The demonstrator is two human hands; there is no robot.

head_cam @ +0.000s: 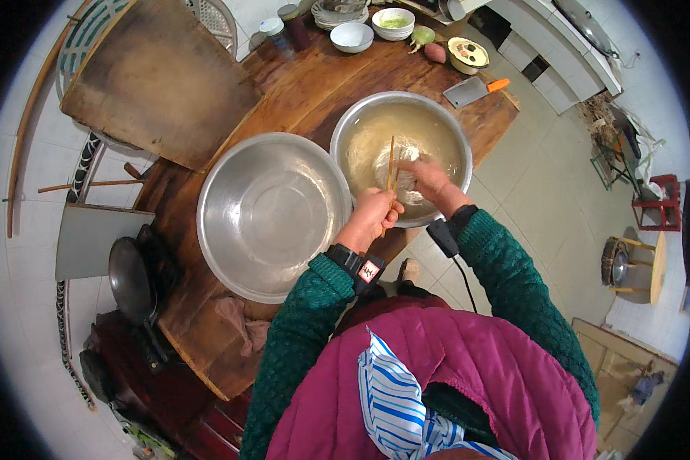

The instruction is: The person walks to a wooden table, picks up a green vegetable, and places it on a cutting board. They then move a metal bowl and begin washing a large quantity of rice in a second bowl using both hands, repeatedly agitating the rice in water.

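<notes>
My left hand [374, 214] is closed around a pair of wooden chopsticks [390, 167], which point up over the near left rim of a metal basin [464, 132]. Cloudy, yellowish liquid fills much of this basin, and a clump of thin pale noodle-like strands [409, 148] lies in it. Over the clump is my right hand [428, 179], its fingers near the chopsticks and strands; whether they grip anything cannot be made out. A larger, empty metal basin [273, 215] stands just left, close beside the first.
Beyond the basins lie a cleaver [466, 92] with an orange handle, a lidded enamel pot [468, 54], a reddish tuber [435, 53] and several bowls [352, 38]. A large wooden board [161, 80] is at upper left. A cloth [242, 325] lies near the table's lower edge.
</notes>
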